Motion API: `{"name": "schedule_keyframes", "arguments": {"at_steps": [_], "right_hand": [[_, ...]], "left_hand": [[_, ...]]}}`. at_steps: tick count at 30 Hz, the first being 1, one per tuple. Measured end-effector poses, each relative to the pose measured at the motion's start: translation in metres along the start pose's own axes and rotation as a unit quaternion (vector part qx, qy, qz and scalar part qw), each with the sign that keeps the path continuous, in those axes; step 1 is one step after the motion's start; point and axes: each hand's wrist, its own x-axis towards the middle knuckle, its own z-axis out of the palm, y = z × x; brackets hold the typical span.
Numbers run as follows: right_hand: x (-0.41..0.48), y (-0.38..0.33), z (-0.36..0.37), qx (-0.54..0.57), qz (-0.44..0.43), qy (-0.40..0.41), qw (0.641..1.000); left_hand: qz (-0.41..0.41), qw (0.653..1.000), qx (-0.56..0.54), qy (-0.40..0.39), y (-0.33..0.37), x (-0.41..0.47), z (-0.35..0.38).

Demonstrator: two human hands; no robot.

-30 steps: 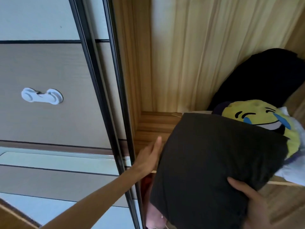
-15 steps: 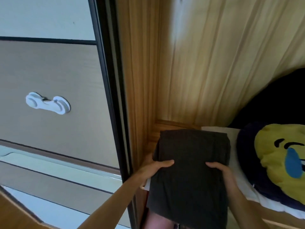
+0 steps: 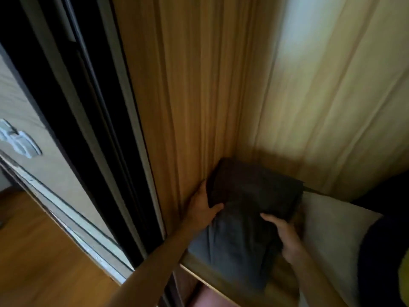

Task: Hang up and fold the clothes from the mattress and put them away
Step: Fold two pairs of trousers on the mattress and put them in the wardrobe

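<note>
A folded dark garment [image 3: 250, 209] set on the wardrobe shelf [image 3: 212, 276]
It lies in the shelf's left back corner against the wooden side wall [image 3: 188, 107]. The left hand [image 3: 202, 209] grips its left edge with the thumb on top, the right hand [image 3: 285, 238] curls over its right side, and a white pillow [image 3: 332, 229] sits just beside.

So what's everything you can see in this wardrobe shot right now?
Folded garment: one, dark grey, on the shelf, left back corner.
Shelf: one, wood, under the garment.
Pillow: one, white, right of the garment.
Dark fabric: one, navy-black, far right.
Sliding door frame: one, black, left.
Latch: one, white, on the beige door panel.
Floor: one, wood, lower left.
Left hand: one, holds the garment's left edge.
Right hand: one, holds its right edge.
</note>
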Motion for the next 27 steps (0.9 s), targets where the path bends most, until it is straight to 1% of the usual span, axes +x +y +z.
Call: {"name": "schedule_keyframes", "arguments": {"at_steps": [1, 2, 3, 4, 5, 6, 7, 8, 9, 10, 11, 13, 15, 18, 23, 27], "right_hand": [[0.008, 0.006, -0.001, -0.149, -0.002, 0.007, 0.989], [0.021, 0.015, -0.004, -0.320, -0.017, 0.034, 0.947], [0.028, 0.022, -0.006, -0.464, -0.050, 0.093, 0.880], [0.029, 0.026, -0.005, -0.545, -0.097, 0.144, 0.820], [0.026, 0.026, -0.001, -0.592, -0.149, 0.171, 0.773], [0.028, 0.026, 0.002, -0.625, -0.205, 0.166, 0.735], [0.031, 0.028, 0.005, -0.660, -0.232, 0.122, 0.704], [0.034, 0.031, 0.007, -0.683, -0.242, 0.062, 0.687], [0.037, 0.035, 0.009, -0.693, -0.219, 0.004, 0.687], [0.042, 0.040, 0.010, -0.698, -0.192, -0.034, 0.689], [0.044, 0.043, 0.008, -0.696, -0.180, -0.048, 0.694], [0.052, 0.046, 0.006, -0.693, -0.192, -0.044, 0.694], [0.054, 0.042, 0.006, -0.692, -0.190, -0.048, 0.695], [0.047, 0.038, 0.009, -0.672, -0.186, -0.048, 0.716], [0.021, 0.044, 0.018, -0.628, -0.207, -0.048, 0.748], [0.000, 0.043, 0.027, -0.613, -0.227, -0.046, 0.756]], "left_hand": [[0.016, 0.994, 0.111, -0.019, -0.005, 0.001, 0.009], [0.032, 0.975, 0.220, -0.033, -0.009, -0.001, 0.022], [0.059, 0.952, 0.298, -0.042, -0.010, -0.006, 0.036], [0.090, 0.936, 0.336, -0.053, -0.010, -0.014, 0.050], [0.111, 0.925, 0.355, -0.078, -0.011, -0.020, 0.065], [0.119, 0.913, 0.377, -0.096, -0.014, -0.025, 0.077], [0.119, 0.902, 0.399, -0.114, -0.020, -0.027, 0.085], [0.120, 0.893, 0.419, -0.111, -0.026, -0.027, 0.089], [0.111, 0.893, 0.424, -0.101, -0.031, -0.027, 0.090], [0.091, 0.897, 0.424, -0.090, -0.031, -0.028, 0.087], [0.064, 0.901, 0.421, -0.085, -0.029, -0.028, 0.084], [0.023, 0.905, 0.417, -0.080, -0.027, -0.026, 0.079], [-0.031, 0.912, 0.396, -0.106, -0.023, -0.025, 0.074], [-0.053, 0.912, 0.395, -0.092, -0.018, -0.029, 0.071], [-0.027, 0.917, 0.391, -0.080, -0.016, -0.049, 0.063], [0.009, 0.928, 0.368, -0.058, -0.015, -0.061, 0.047]]}}
